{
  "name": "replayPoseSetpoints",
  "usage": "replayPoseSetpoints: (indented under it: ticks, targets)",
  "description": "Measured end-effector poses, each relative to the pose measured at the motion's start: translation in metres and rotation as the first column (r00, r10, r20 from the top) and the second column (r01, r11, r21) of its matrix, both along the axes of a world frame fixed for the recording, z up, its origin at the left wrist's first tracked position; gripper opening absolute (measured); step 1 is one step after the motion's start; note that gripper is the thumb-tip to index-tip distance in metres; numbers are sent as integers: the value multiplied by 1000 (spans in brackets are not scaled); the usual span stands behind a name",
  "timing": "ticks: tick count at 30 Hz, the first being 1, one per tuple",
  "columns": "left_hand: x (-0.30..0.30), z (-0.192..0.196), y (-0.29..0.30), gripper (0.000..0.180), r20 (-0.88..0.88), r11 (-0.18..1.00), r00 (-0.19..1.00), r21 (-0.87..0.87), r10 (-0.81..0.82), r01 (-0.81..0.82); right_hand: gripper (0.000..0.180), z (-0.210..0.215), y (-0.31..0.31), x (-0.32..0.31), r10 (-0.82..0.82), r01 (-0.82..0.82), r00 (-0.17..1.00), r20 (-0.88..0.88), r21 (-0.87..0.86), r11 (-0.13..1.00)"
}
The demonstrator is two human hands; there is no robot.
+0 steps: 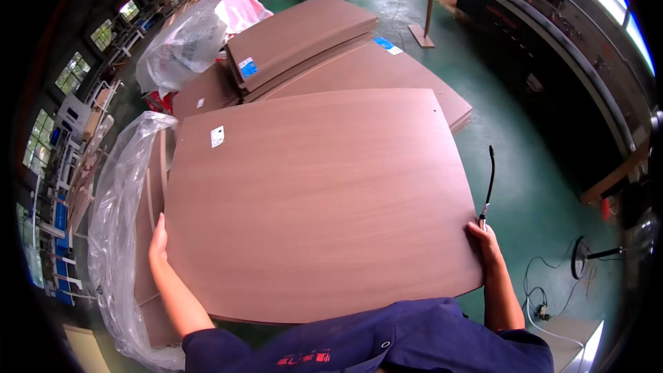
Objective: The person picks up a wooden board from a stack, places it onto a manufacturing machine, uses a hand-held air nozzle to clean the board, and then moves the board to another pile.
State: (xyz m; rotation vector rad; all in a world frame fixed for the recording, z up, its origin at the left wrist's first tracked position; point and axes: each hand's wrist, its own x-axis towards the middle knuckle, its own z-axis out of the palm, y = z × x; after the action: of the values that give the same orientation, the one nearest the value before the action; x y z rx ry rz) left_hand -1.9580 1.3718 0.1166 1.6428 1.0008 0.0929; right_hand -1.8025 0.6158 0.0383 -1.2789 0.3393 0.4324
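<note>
A large brown wood-grain panel [324,200] with a white label [217,136] near its far left corner lies in front of me, close to my body. My left hand [159,238] grips its left edge; the fingertips show above the edge and the rest goes out of sight along the side. On the opposite edge, my right hand [485,240] is closed, its thumb against the panel. A thin black curved tube with a metal end [489,183] sticks up from beside the right fingers; how it is held is hidden.
Beyond the panel stand stacked brown panels [304,41], some bearing blue-and-white labels. Clear plastic sheeting [124,214] drapes over boards at left, and a wrapped pile [190,38] lies behind. A long dark machine [545,34] lines the right. Cables [542,297] trail across the green floor.
</note>
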Motion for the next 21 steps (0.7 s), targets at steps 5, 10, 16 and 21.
replayPoseSetpoints:
  ticks: [5, 10, 16, 21]
  targets:
    - [75, -57, 4, 68, -7, 991, 993, -68, -114, 114, 29, -9, -47, -8, -93, 93, 995, -23, -3, 996]
    - [145, -89, -9, 76, -160, 984, 971, -6, -176, 177, 27, -14, -64, -5, -194, 190, 980, -41, -98, 977]
    - [210, -86, -27, 71, -204, 974, 953, -6, -223, 227, 26, -2, -45, 28, -246, 229, 966, -76, -186, 956]
    - [254, -95, -10, 78, -259, 965, 944, 105, -207, 240, 24, -7, -36, 53, -277, 247, 956, -97, -249, 937]
